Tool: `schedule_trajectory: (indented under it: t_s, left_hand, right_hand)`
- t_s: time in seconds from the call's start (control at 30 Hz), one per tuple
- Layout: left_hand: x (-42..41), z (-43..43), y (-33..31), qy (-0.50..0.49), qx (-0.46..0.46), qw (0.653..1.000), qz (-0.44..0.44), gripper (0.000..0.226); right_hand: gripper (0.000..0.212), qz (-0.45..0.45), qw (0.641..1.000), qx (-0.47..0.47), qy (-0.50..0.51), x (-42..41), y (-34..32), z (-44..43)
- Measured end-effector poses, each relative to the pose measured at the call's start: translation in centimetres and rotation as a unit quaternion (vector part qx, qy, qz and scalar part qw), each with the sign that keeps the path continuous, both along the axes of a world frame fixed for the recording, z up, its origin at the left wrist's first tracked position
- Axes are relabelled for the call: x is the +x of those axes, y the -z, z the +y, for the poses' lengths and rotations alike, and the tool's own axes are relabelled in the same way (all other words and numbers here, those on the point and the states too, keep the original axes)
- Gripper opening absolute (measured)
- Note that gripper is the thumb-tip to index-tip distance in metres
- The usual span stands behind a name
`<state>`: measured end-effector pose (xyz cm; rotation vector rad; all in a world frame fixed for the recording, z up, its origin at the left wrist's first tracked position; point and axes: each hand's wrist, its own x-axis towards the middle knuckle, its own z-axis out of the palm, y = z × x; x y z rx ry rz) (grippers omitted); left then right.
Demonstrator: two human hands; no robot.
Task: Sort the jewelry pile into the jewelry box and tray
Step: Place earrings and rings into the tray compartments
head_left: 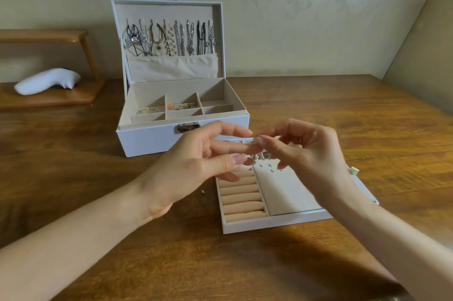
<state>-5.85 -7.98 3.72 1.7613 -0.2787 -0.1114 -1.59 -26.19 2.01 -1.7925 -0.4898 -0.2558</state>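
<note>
While both hands hover above the tray [269, 223], the right hand [311, 153] pinches a small pale piece [256, 140] between curled thumb and forefinger; its kind cannot be told. The left hand [196, 161] holds its fingers nearly straight and slightly spread, the tips meeting the same piece. The tray lies on the near right of the worktop [98, 153], with ring rolls [241, 192] along its left side and a flat pad [286, 190] to their right bearing a few small studs [269, 168]. One tiny loose stud [203, 192] lies on the worktop just left of the tray. Beyond the hands stands the open jewelry box [181, 138]: necklaces [169, 38] hang inside its raised lid, and chains [181, 105] lie in two far compartments. At far left, a white padded form [47, 81] rests on a wooden stand [56, 99].
</note>
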Motion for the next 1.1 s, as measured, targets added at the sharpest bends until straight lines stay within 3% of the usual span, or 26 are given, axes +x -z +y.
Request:
schedule_trajectory:
  t_s: [0.17,0.27,0.5,0.67,1.1]
  left_hand:
    - [0.7,2.4,1.1,-0.094,0.186,0.971,-0.121,0.015]
    - [0.7,4.4,2.4,-0.121,0.289,0.942,-0.123,0.012]
    - [0.3,6.6,4.9,-0.081,0.398,0.910,-0.087,0.026]
    - [0.4,7.1,5.2,-0.070,0.392,0.914,-0.081,0.021]
    - [0.5,7.5,5.7,-0.051,0.379,0.915,-0.129,0.023]
  right_hand:
    - [0.002,0.027,0.980,-0.193,-0.039,3.1,-1.9,-3.0]
    - [0.004,0.045,0.959,-0.271,-0.072,3.9,-1.0,-3.3]
    - [0.009,0.034,0.957,-0.282,-0.058,5.1,0.3,-5.1]
    - [0.007,0.060,0.952,-0.296,-0.043,5.6,1.0,-6.4]
    - [0.011,-0.028,0.954,-0.294,-0.048,5.3,1.8,-6.6]
